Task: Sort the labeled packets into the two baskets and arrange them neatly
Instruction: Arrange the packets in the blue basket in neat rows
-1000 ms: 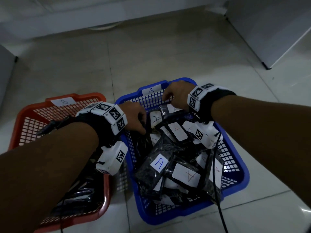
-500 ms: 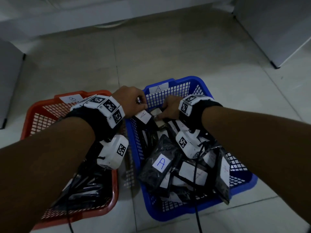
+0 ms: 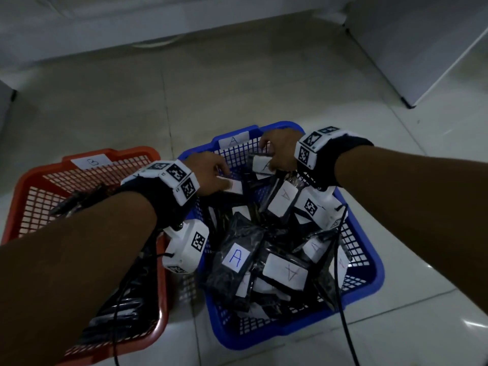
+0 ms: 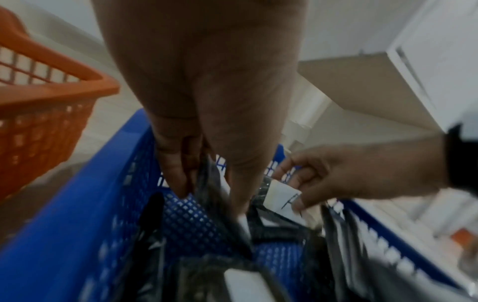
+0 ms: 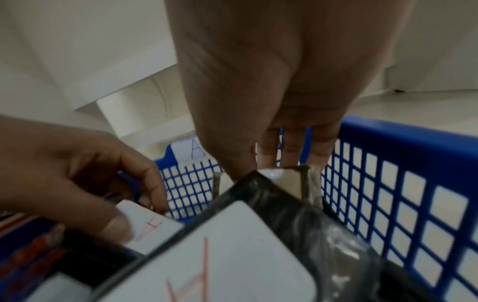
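Note:
The blue basket (image 3: pixel 264 336) tagged A holds several black packets with white A labels, such as one marked in blue (image 3: pixel 235 257). My left hand (image 3: pixel 221 178) pinches a black packet (image 4: pixel 212 183) upright near the basket's far left corner, thumb on its white label (image 5: pixel 152 224). My right hand (image 3: pixel 269 159) grips the top of another A packet (image 3: pixel 261 166) standing against the far wall, thumb in front and fingers behind (image 5: pixel 289 151). The red basket (image 3: pixel 132 152) tagged B lies to the left with dark packets (image 3: pixel 121 313) in it, largely hidden by my left forearm.
Both baskets sit side by side on a pale tiled floor (image 3: pixel 237 88). A white cabinet (image 3: pixel 422 48) stands at the far right and a white wall base runs along the back. Black cables (image 3: pixel 343 326) trail from the wrist cameras over the basket's near side.
My left hand has carried its packet from the basket's left rim down to the far left corner. My right hand has moved back to the far wall with an A packet.

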{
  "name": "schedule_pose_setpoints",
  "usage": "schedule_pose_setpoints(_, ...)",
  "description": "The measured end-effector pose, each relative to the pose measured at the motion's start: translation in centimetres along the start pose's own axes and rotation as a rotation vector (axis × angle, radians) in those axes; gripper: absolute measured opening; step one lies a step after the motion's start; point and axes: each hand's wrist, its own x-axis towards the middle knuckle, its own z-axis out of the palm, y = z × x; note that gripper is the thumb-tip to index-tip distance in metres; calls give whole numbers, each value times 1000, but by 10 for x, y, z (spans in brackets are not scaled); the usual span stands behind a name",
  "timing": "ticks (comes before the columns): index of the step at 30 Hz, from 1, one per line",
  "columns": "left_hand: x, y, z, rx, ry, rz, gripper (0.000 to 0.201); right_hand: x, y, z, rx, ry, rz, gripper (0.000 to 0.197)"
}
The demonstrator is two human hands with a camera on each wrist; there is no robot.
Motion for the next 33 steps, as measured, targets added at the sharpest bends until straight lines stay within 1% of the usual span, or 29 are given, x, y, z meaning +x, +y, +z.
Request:
schedule_pose_setpoints(2,0,3,4,71,-34,0,38,0,0,3,-60,-30,-43,42)
schedule_pose_setpoints(4,1,2,7,100,-7,4,44,0,-1,6,-69,-37,-81,39)
schedule_pose_setpoints(6,2,1,6,39,62,26,40,1,0,9,-75,-8,-89,36)
schedule_pose_setpoints(8,2,-1,4,-5,174,56,35,1,2,11,-75,29,-81,35)
schedule_pose_setpoints(10,2,-2,4,31,257,105,29,0,2,12,-92,38,-99,34)
schedule_pose_setpoints(13,-1,-3,5,128,332,134,21,0,1,13,-99,3,-108,35)
schedule_pose_setpoints(15,-2,-5,4,115,456,170,16,0,1,14,-94,25,-108,28)
schedule_pose_setpoints(16,-2,-7,3,109,522,191,16,-1,0,13,-95,45,-112,26)
schedule_pose_setpoints(18,1,-12,2,112,612,189,20,-3,-2,11,-106,86,-126,31)
schedule_pose_setpoints(19,4,-15,0,104,612,158,25,-4,-5,10,-89,102,-137,33)
schedule_pose_setpoints(20,8,-19,-1,85,574,115,30,-6,-10,9,-42,117,-152,31)
schedule_pose_setpoints(22,14,-27,-2,15,447,36,41,-7,-20,9,44,120,-197,26)
schedule_pose_setpoints(23,15,-31,-1,-12,401,20,43,-7,-26,10,49,91,-214,27)
schedule_pose_setpoints(24,16,-34,0,-19,385,23,41,-6,-30,12,35,46,-221,30)
schedule_pose_setpoints(26,17,-40,2,-4,400,51,29,-4,-37,17,-44,-48,-211,39)
schedule_pose_setpoints(29,17,-42,4,-5,410,59,22,1,-45,24,-118,-77,-196,47)
schedule_pose_setpoints(31,18,-44,4,-8,412,45,20,4,-48,23,-77,-119,-174,49)
schedule_pose_setpoints(33,20,-46,4,-9,395,33,19,7,-46,20,12,-192,-132,46)
